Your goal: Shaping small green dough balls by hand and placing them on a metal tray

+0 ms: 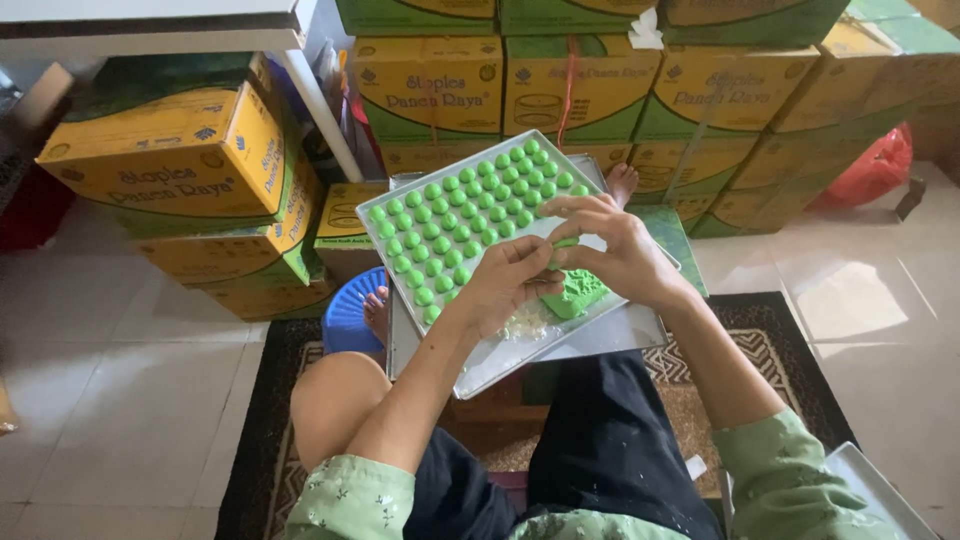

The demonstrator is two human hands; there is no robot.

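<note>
- Head view shows a small pinch of soft green dough caught between the fingertips of both hands, above the near right part of the flat rectangular metal baking tray.
- Left hand curls its fingers around the near side of the pinch; right hand closes thumb and forefinger on it from above. Both are grasping the same bit of dough, neither is slack.
- Judging by its look, the dough is light, pliable and easily dented; it probably sticks a little and would smear or flatten under a hard squeeze, so fingertip pressure at its sides suits it better than a full-palm hold.
- Just below the hands lies the larger lump of green dough, resting on the tray toward its near right edge, with a pale crumbly patch beside it.
- Rows of small round green dough balls fill the far left half of the tray, set close but apart; they look as soft as the pinch and likely to deform if knocked.
- Tray rests tilted over the person's lap, above a patterned dark rug.
- Stacked yellow-and-green cardboard boxes stand beyond the tray's far edge, a blue plastic stool near its left corner.
</note>
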